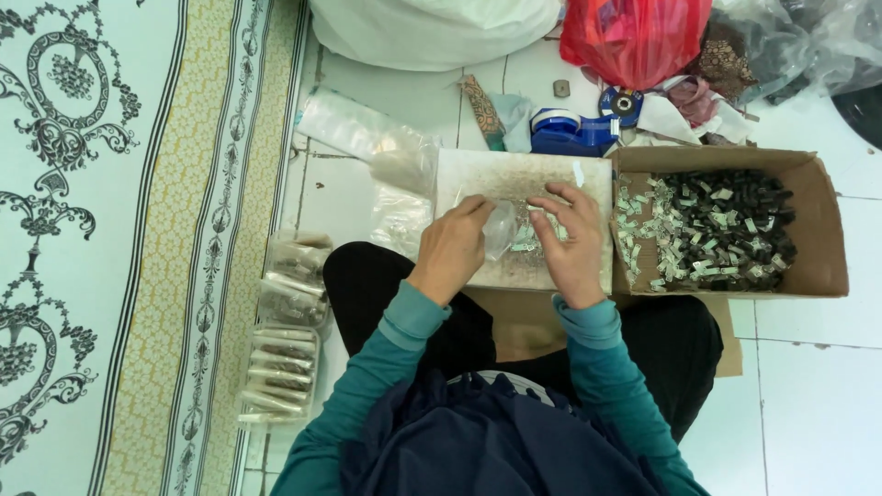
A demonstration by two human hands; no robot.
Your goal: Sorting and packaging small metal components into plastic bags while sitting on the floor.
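Note:
My left hand [454,248] pinches the edge of a small clear plastic bag [502,226] over a worn white board [478,170] resting on my lap. My right hand [570,241] rests on the board beside the bag, fingers curled over a little heap of small silver metal pieces [531,230]. Whether it grips any of them is hidden by the fingers. Both sleeves are teal.
A cardboard box [818,230] full of small silver and dark metal parts sits right of the board. Filled clear packets [280,354] lie stacked at my left by a patterned mat [110,230]. Behind are empty plastic bags [367,138], a blue tape dispenser [570,133], a red bag [634,37].

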